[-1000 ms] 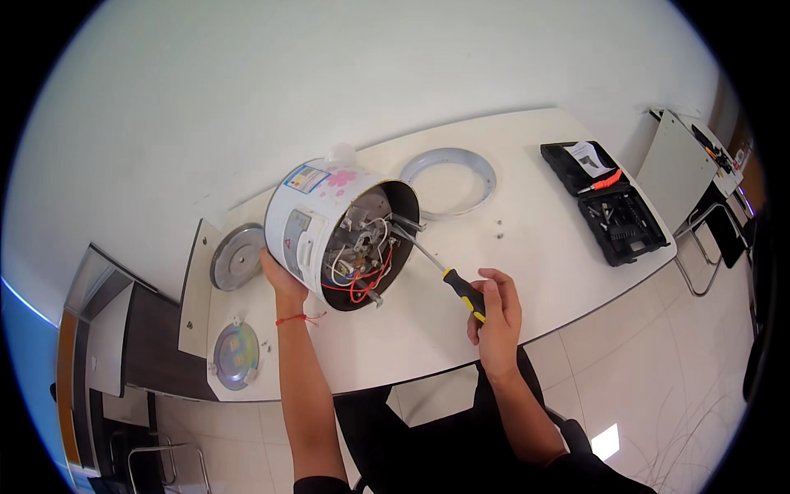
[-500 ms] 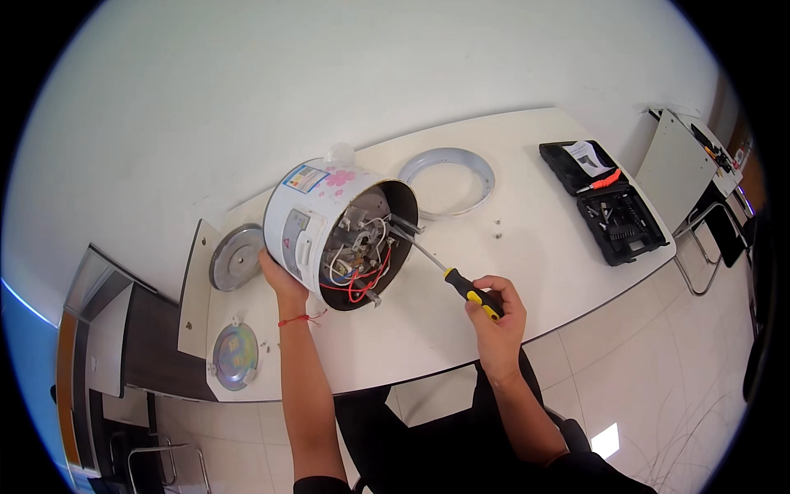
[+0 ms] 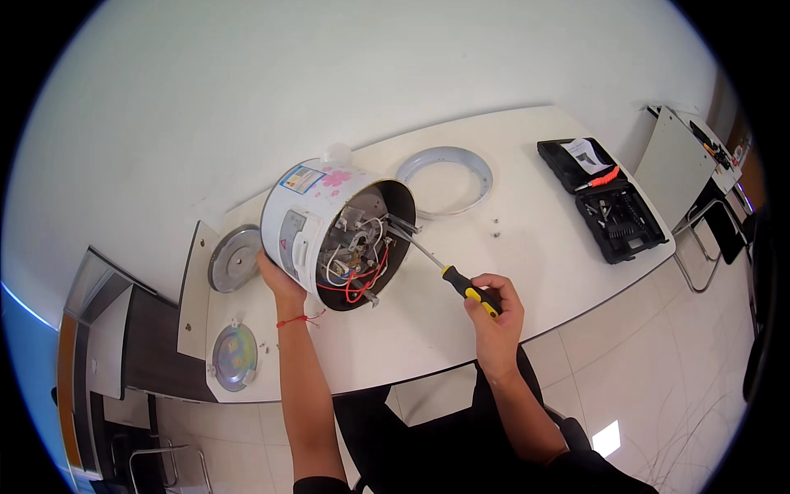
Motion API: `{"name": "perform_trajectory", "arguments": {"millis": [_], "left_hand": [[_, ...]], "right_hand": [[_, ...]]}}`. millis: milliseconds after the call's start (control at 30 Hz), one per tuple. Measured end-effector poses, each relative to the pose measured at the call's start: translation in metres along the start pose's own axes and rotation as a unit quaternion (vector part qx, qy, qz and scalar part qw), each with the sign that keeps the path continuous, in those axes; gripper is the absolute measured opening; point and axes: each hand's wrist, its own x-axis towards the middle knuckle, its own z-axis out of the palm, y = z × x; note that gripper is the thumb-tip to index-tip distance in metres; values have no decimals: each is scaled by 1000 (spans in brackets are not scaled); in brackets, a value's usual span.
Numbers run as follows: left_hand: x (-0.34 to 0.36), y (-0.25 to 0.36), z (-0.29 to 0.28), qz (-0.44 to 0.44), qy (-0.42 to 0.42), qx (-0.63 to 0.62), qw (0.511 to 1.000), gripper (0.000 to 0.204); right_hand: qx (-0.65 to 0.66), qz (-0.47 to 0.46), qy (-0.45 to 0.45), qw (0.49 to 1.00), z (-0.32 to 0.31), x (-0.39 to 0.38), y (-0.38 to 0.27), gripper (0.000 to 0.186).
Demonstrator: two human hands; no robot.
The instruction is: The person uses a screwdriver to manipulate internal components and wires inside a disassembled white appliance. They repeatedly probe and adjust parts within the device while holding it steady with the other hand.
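Note:
A white rice cooker body (image 3: 317, 191) with pink flowers lies tilted on its side, its open bottom turned toward the right. Inside it show metal brackets, white wires and red wires (image 3: 355, 286). My left hand (image 3: 282, 276) grips the cooker's lower left side, though most of the fingers are hidden behind it. In my right hand (image 3: 498, 325) is a black and yellow screwdriver (image 3: 462, 286), held by its handle. The shaft slants up and left into the cooker's opening, where its tip meets the metal parts near the rim; exact contact cannot be made out.
On the white table (image 3: 444, 346) lie a grey ring (image 3: 485, 177) behind the cooker, a round metal lid (image 3: 234, 258) and a shiny disc (image 3: 235, 356) at left. Small screws (image 3: 495, 234) lie right of centre. An open black tool case (image 3: 617, 222) sits at far right.
Almost nothing differs. The whole view has shifted very slightly, and both hands keep their holds on the cooker and the screwdriver.

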Motion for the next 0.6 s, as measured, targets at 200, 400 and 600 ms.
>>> {"name": "perform_trajectory", "arguments": {"millis": [200,400,600], "left_hand": [[1,0,-3,3,-7,-5,1000,54],[-1,2,1,-8,-4,-10,1000,54],[0,1,1,-3,1,4,1000,57]], "right_hand": [[14,-2,6,1000,2,-2,-1,24],[10,11,10,1000,1,-2,1,22],[25,11,12,1000,-2,-2,4,21]]}}
